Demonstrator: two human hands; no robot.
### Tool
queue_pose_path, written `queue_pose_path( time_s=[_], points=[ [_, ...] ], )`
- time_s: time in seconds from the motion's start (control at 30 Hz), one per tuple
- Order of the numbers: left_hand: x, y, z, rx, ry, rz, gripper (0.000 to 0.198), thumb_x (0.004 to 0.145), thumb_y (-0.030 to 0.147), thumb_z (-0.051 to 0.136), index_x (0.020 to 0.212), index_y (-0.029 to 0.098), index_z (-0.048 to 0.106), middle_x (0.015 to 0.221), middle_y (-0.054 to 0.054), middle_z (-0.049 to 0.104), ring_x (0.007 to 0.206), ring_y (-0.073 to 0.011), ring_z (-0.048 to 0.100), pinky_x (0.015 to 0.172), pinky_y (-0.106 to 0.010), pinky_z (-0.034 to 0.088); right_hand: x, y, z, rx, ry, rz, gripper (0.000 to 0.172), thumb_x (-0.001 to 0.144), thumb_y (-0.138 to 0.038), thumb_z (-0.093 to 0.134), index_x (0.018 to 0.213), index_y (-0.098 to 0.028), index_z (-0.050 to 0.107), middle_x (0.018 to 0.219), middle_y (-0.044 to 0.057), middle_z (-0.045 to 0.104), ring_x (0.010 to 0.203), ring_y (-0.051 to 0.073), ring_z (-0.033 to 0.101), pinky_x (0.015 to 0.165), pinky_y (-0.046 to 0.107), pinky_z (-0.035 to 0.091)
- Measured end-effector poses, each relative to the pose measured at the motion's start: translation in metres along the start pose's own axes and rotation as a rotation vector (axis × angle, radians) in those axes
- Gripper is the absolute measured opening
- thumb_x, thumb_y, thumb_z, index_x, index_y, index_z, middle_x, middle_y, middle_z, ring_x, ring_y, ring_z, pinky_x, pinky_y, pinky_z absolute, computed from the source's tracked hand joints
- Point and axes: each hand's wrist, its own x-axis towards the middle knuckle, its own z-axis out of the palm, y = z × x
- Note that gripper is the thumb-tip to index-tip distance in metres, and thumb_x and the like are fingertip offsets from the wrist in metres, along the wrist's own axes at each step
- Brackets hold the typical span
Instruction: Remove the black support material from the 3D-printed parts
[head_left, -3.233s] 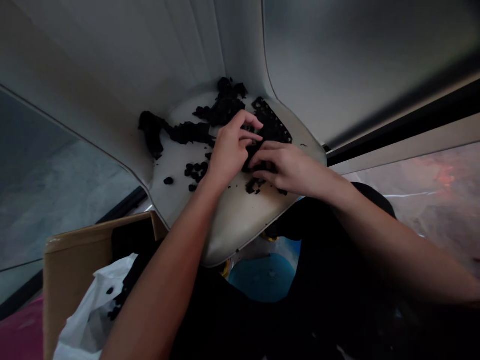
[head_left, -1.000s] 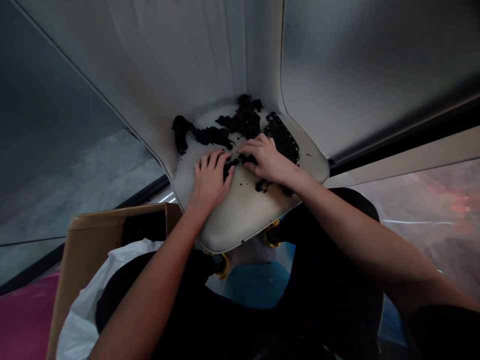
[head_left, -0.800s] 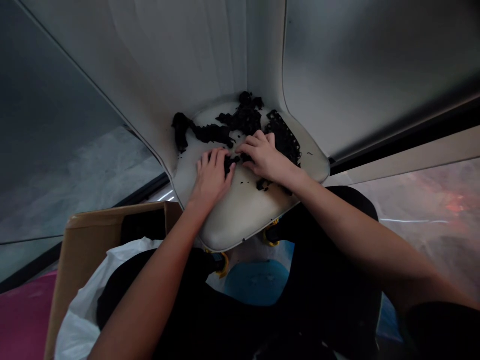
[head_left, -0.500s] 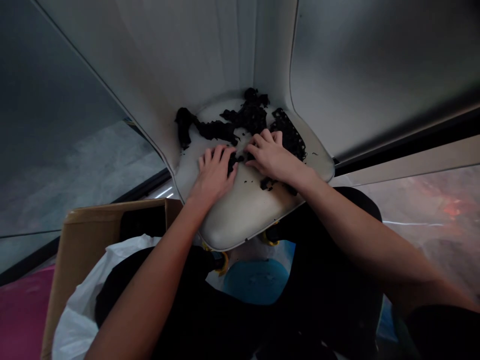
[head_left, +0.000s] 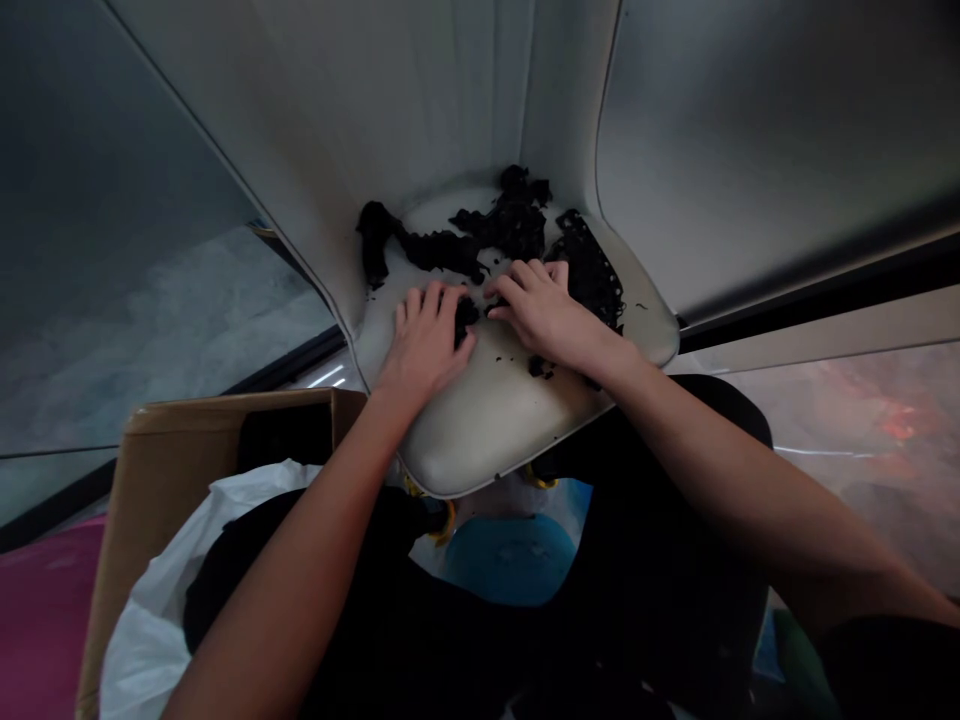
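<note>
A pale chair seat [head_left: 465, 430] lies in front of me with torn black scraps on it. My left hand [head_left: 425, 335] rests on the seat, its thumb and fingers curled round a small black scrap [head_left: 466, 318]. Just to its right, my right hand [head_left: 536, 305] bends its fingers down on another dark bit [head_left: 495, 308], mostly covered by them. Behind the hands lie a long twisted black strip [head_left: 442, 252] and a ragged black piece [head_left: 519, 228]. A black piece with a row of holes [head_left: 589, 265] sits beyond my right hand. Crumbs lie nearer to me.
A cardboard box [head_left: 172, 440] with a white plastic bag [head_left: 154, 610] stands at my left, beside a pink surface [head_left: 45, 610]. Below the seat's front edge is a blue oval object [head_left: 510, 560]. The tall chair back [head_left: 420, 90] and a grey panel [head_left: 750, 130] rise behind.
The dark material between my fingertips has parted, and a small gap of bare seat shows there. Both hands stay in nearly the same place; the view has shifted slightly.
</note>
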Motion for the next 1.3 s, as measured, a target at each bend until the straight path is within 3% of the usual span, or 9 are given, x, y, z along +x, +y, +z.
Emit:
queue_pose_path(
  time_s=[0.27, 0.4, 0.57, 0.7, 0.83, 1.03, 1.17, 1.3],
  points=[
    [-0.014, -0.003, -0.002, 0.0, 0.022, -0.043, 0.061, 0.111, 0.051, 0.049, 0.162, 0.018, 0.051, 0.166, -0.021, 0.055, 0.148, -0.0466, 0.052, 0.121, -0.06, 0.043, 0.003, -0.007, 0.018, 0.36, -0.01, -0.016, 0.029, 0.108, -0.017, 0.059, 0.137, -0.014, 0.062, 0.14, 0.021, 0.06, 0.132, 0.036, 0.062, 0.12, 0.058, 0.054],
    [-0.01, -0.006, -0.001, 0.016, 0.02, -0.017, 0.058, 0.11, 0.046, 0.05, 0.159, 0.016, 0.054, 0.16, -0.023, 0.059, 0.141, -0.0472, 0.057, 0.115, -0.06, 0.048, 0.003, -0.018, 0.019, 0.449, 0.006, 0.009, 0.033, 0.108, -0.017, 0.051, 0.139, -0.014, 0.061, 0.142, 0.023, 0.061, 0.137, 0.036, 0.06, 0.125, 0.059, 0.051],
    [0.004, -0.015, 0.002, 0.005, 0.023, 0.022, 0.043, 0.105, 0.035, 0.053, 0.142, 0.016, 0.063, 0.146, -0.02, 0.069, 0.139, -0.0428, 0.061, 0.117, -0.055, 0.051, 0.002, -0.037, 0.024, 0.436, 0.033, 0.019, 0.043, 0.107, -0.015, 0.041, 0.148, -0.011, 0.055, 0.147, 0.025, 0.059, 0.138, 0.037, 0.055, 0.126, 0.062, 0.047],
    [0.01, -0.019, -0.001, 0.02, 0.025, 0.029, 0.037, 0.102, 0.033, 0.056, 0.132, 0.016, 0.068, 0.134, -0.019, 0.076, 0.125, -0.0409, 0.072, 0.103, -0.049, 0.057, 0.001, -0.044, 0.03, 0.402, 0.042, 0.052, 0.048, 0.103, -0.013, 0.041, 0.15, -0.007, 0.051, 0.151, 0.027, 0.054, 0.14, 0.038, 0.05, 0.126, 0.061, 0.046],
    [0.011, -0.022, -0.005, 0.002, 0.042, -0.035, 0.032, 0.102, 0.037, 0.056, 0.119, 0.019, 0.076, 0.121, -0.016, 0.081, 0.106, -0.0391, 0.079, 0.087, -0.046, 0.058, 0.001, -0.044, 0.033, 0.387, 0.075, 0.078, 0.044, 0.104, -0.014, 0.045, 0.147, -0.008, 0.053, 0.147, 0.026, 0.056, 0.136, 0.038, 0.052, 0.125, 0.059, 0.046],
    [0.014, -0.03, 0.002, -0.024, 0.097, -0.138, 0.031, 0.096, 0.037, 0.056, 0.101, 0.017, 0.079, 0.107, -0.018, 0.084, 0.101, -0.0392, 0.08, 0.087, -0.046, 0.058, 0.008, -0.045, 0.035, 0.38, 0.051, 0.115, 0.024, 0.11, -0.019, 0.048, 0.131, -0.016, 0.059, 0.137, 0.021, 0.06, 0.13, 0.036, 0.055, 0.118, 0.058, 0.051],
    [0.014, -0.035, 0.006, -0.183, 0.201, -0.244, 0.028, 0.094, 0.039, 0.058, 0.094, 0.02, 0.078, 0.097, -0.014, 0.083, 0.097, -0.034, 0.078, 0.089, -0.042, 0.057, 0.014, -0.045, 0.039, 0.349, 0.033, 0.148, 0.02, 0.113, -0.019, 0.047, 0.127, -0.015, 0.06, 0.136, 0.02, 0.06, 0.128, 0.035, 0.056, 0.117, 0.055, 0.052],
    [0.016, -0.037, 0.006, -0.398, 0.323, -0.343, 0.021, 0.092, 0.037, 0.061, 0.079, 0.023, 0.068, 0.078, -0.008, 0.072, 0.083, -0.0282, 0.071, 0.085, -0.039, 0.052, 0.017, -0.045, 0.041, 0.403, 0.058, 0.167, 0.027, 0.112, -0.012, 0.04, 0.129, -0.015, 0.06, 0.137, 0.019, 0.061, 0.129, 0.033, 0.057, 0.117, 0.053, 0.052]
  ],
)
